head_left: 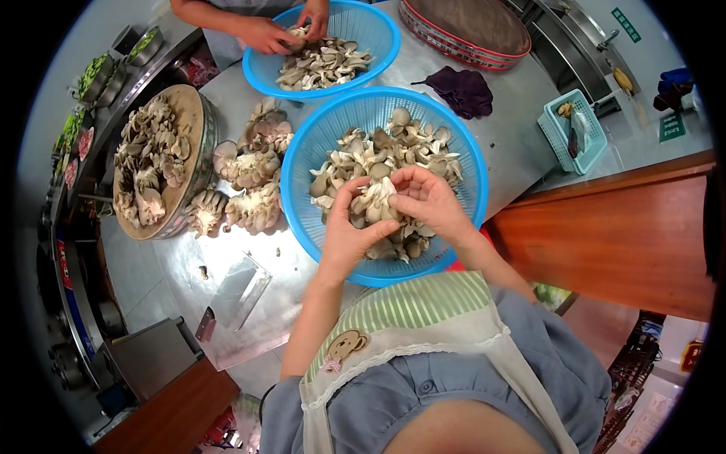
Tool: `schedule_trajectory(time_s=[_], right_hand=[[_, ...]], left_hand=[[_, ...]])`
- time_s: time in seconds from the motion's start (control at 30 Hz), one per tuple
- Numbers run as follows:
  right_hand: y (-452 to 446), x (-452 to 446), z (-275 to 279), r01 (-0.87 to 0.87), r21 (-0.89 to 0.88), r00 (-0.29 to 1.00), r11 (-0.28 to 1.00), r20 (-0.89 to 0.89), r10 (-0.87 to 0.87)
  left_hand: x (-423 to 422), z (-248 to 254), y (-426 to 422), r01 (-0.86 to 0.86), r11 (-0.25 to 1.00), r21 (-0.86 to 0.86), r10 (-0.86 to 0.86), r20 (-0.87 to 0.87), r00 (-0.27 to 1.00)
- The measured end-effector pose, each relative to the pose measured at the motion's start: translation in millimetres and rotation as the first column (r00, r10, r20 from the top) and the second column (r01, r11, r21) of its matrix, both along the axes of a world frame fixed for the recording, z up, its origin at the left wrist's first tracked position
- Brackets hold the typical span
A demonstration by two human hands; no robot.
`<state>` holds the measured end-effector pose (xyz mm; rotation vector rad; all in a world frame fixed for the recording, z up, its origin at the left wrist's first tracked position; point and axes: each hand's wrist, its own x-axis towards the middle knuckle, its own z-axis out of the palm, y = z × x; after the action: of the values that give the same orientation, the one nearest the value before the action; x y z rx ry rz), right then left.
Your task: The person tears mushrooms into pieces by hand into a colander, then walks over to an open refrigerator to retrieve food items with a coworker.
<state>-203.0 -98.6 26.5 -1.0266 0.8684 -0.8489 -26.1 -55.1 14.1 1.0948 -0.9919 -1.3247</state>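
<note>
Both my hands work over a blue plastic colander heaped with oyster mushroom pieces. My left hand grips one side of a small oyster mushroom cluster, thumb and fingers curled round it. On the other side, the fingers and thumb of my right hand pinch the same cluster. The cluster is pale at the stems and sits just above the heap. Larger oyster mushroom clumps lie on the metal table left of the colander.
A round wooden board holds more mushrooms at the left. A cleaver lies near the table's front edge. Across the table, a co-worker's hands handle mushrooms over a second blue colander. A dark cloth lies at the right.
</note>
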Motion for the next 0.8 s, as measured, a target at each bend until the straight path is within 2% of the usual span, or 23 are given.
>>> schedule_trajectory(time_s=[0.07, 0.13, 0.17, 0.2, 0.23, 0.27, 0.33, 0.37, 0.43, 0.47, 0.53, 0.57, 0.63, 0.73, 0.77, 0.8], right_hand=[[0, 1, 3, -0.011, 0.011, 1.0, 1.0, -0.024, 0.011], [0, 0, 7, -0.053, 0.014, 0.999, 0.998, 0.004, 0.053], [0, 0, 4, -0.053, 0.017, 0.999, 0.998, 0.003, 0.053], [-2, -2, 0, -0.081, -0.059, 0.996, 0.995, -0.04, 0.079], [-4, -3, -2, -0.111, -0.133, 0.991, 0.985, -0.085, 0.1], [-5, -6, 0, -0.111, -0.133, 0.991, 0.985, -0.085, 0.101], [-6, -13, 5, -0.134, -0.065, 0.963, 0.989, -0.243, 0.114], [-8, -15, 5, -0.134, -0.065, 0.963, 0.989, -0.243, 0.115], [-11, -18, 4, -0.049, -0.267, 0.911, 0.962, -0.407, -0.066], [-11, -18, 0, -0.05, -0.267, 0.911, 0.962, -0.406, -0.065], [-12, -14, -7, -0.037, -0.089, 0.99, 0.995, -0.137, 0.024], [-9, -8, -10, -0.036, -0.089, 0.99, 0.995, -0.137, 0.024], [1, 7, -11, -0.074, -0.066, 0.997, 0.995, -0.021, 0.073], [-2, 3, -9, -0.065, -0.018, 0.998, 0.998, -0.022, 0.064], [-4, 0, -5, -0.094, -0.018, 0.996, 0.995, -0.013, 0.093], [-4, -1, -6, -0.094, -0.016, 0.996, 0.995, -0.012, 0.093]], left_hand=[[-2, -1, 0, 0.062, 0.998, -0.004, -0.062, 0.016, 0.998], [4, -4, 0, 0.055, 0.998, 0.04, -0.054, -0.027, 0.998], [10, -8, -1, 0.098, 0.987, 0.13, -0.082, -0.127, 0.989], [14, -10, -2, 0.147, 0.966, 0.212, -0.098, -0.226, 0.969], [14, -4, -2, 0.147, 0.957, 0.25, -0.082, -0.252, 0.964], [16, -6, -2, 0.147, 0.957, 0.25, -0.082, -0.252, 0.964], [20, -11, -3, 0.139, 0.941, 0.308, -0.026, -0.344, 0.939], [20, -11, -2, 0.139, 0.941, 0.308, -0.026, -0.344, 0.938], [16, -4, -2, 0.004, 0.983, 0.185, 0.026, -0.158, 0.987], [14, -5, -2, 0.002, 0.983, 0.185, 0.027, -0.157, 0.987], [8, -7, -2, 0.008, 0.999, 0.036, -0.01, 0.048, 0.999], [4, -5, -1, 0.009, 0.999, 0.036, -0.011, 0.048, 0.999], [-5, 2, 1, 0.069, 0.998, 0.015, -0.07, 0.159, 0.985], [0, -1, 0, 0.121, 0.992, -0.023, -0.118, 0.094, 0.989], [4, -4, -1, 0.138, 0.99, 0.02, -0.138, 0.011, 0.99], [6, -6, -1, 0.138, 0.99, 0.022, -0.138, 0.012, 0.99]])
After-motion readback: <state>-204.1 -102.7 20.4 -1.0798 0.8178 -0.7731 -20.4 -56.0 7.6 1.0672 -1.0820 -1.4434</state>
